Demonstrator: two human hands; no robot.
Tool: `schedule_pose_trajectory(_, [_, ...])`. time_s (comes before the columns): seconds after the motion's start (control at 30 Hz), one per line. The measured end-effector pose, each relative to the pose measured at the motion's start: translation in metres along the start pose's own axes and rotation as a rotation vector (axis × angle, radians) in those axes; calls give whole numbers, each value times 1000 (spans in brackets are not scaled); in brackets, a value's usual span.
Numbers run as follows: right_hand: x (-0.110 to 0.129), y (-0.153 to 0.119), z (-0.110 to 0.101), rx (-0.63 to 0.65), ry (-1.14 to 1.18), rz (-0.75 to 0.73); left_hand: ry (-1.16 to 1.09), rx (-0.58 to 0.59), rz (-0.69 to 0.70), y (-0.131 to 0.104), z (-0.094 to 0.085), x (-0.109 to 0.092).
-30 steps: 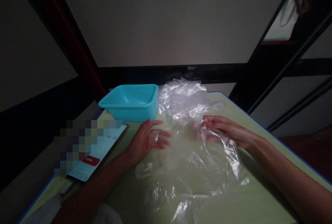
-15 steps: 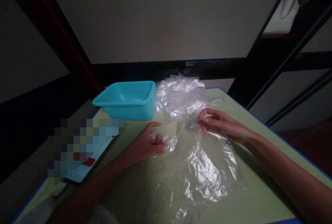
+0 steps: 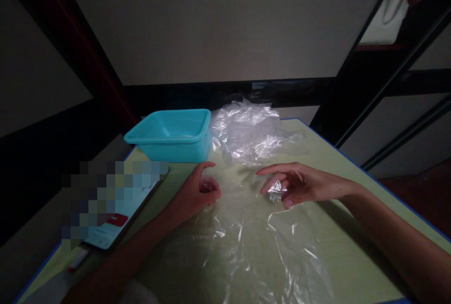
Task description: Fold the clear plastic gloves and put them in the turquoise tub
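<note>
A clear plastic bag [image 3: 243, 233] lies spread and wrinkled over the near part of the table, its outline hard to make out. My left hand [image 3: 197, 191] is curled at the bag's far left edge, with some of the film between thumb and fingers. My right hand [image 3: 299, 184] hovers over the far right part of the bag with fingers stretched and apart; shiny film shows behind and below the fingers. Beyond both hands sits a crumpled heap of clear plastic bags [image 3: 246, 130].
A turquoise plastic basin [image 3: 169, 149] stands at the back left, beside the heap. At the left edge lies a tablet or phone [image 3: 109, 229] with a lit, partly blurred screen. The pale green table [image 3: 355, 200] has a blue edge; a wall panel [image 3: 225, 27] rises behind.
My right hand has come down nearer and its fingers have spread from a loose pinch. The bag's film lies flatter and has shifted toward me. My left hand has moved slightly left.
</note>
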State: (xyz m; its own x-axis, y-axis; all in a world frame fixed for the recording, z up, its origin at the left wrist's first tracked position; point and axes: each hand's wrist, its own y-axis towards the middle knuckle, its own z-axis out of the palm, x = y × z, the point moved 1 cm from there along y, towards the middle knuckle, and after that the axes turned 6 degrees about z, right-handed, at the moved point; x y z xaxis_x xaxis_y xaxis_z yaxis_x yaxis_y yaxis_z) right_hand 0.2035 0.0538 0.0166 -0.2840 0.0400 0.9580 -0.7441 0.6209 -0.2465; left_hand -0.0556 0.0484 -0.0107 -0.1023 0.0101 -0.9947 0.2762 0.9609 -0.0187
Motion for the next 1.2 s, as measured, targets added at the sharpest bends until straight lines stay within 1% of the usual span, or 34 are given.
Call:
schedule_pose_trajectory(0.13, [8, -2, 7, 19, -210, 11, 85, -88, 122, -2, 1, -5])
schedule_pose_trajectory(0.27, [14, -4, 14, -5, -410, -67, 202, -168, 261, -5, 1, -10])
schedule_pose_trajectory(0.4, [14, -3, 21, -44, -520, -123, 370, -248, 398, -7, 1, -10])
schedule_pose_trajectory(0.53, [10, -2, 20, -148, -588, -64, 551, -321, 563, -10, 0, -8])
schedule_pose_trajectory(0.63, [10, -5, 18, -272, -654, -47, 722, -317, 693, -15, 1, -8])
schedule_pose_trajectory(0.7, [12, -8, 17, -296, -681, -45, 804, -253, 776, -19, 3, -8])
schedule_pose_trajectory(0.77, [13, -9, 16, -294, -698, -25, 846, -125, 858, -24, 7, -8])
schedule_pose_trajectory(0.83, [14, -10, 13, -342, -717, -8, 870, 63, 919, -29, 11, -8])
schedule_pose_trajectory(0.93, [11, -10, 4, -518, -788, -11, 888, 400, 912, -35, 21, -10])
schedule_pose_trajectory(1.0, [10, -11, -1, -649, -875, -19, 874, 572, 892, -39, 27, -11])
schedule_pose_trajectory(1.03, [9, -11, -3, -709, -919, -26, 866, 634, 890, -41, 30, -11])
schedule_pose_trajectory(1.1, [10, -12, -5, -802, -993, -56, 855, 719, 893, -43, 35, -12])
schedule_pose_trajectory(1.13, [11, -12, -4, -819, -1015, -82, 854, 752, 888, -44, 36, -11])
schedule_pose_trajectory(1.17, [12, -12, -2, -803, -1027, -117, 857, 782, 878, -45, 37, -11])
schedule_pose_trajectory(1.2, [14, -11, 1, -752, -1028, -157, 856, 813, 864, -46, 38, -11])
